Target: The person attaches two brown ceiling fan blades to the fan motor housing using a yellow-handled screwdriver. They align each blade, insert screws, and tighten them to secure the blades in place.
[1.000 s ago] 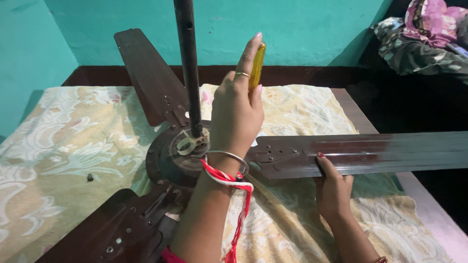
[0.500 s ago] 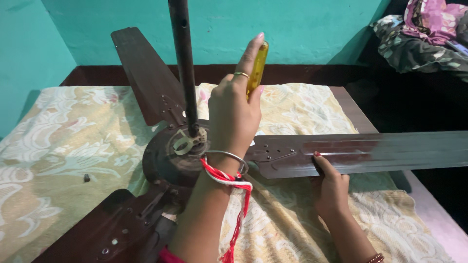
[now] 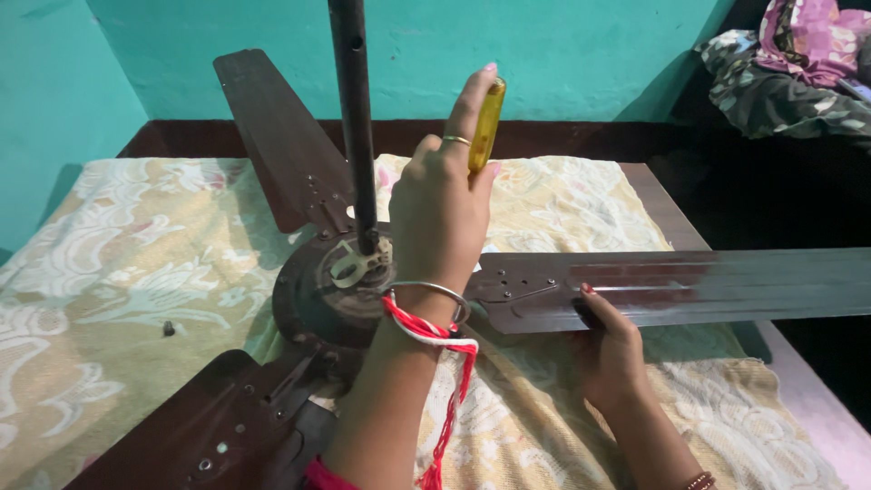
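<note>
While left hand (image 3: 440, 218) clamps fingers on yellow screwdriver (image 3: 485, 127), right hand (image 3: 610, 349) grips fan blade (image 3: 671, 289).

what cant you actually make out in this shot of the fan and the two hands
Head view only:
- Shaft and tip of the yellow-handled tool: hidden behind the left hand.
- Palm of the right hand: tucked under the right fan blade.
- Far end of that blade: cut off by the frame's edge.
- Small dark piece on the bedsheet: too small to identify.

The left hand (image 3: 440, 218) wears a gold ring (image 3: 456, 140), steel bangle (image 3: 426, 292) and red-and-white thread (image 3: 434, 336).
</note>
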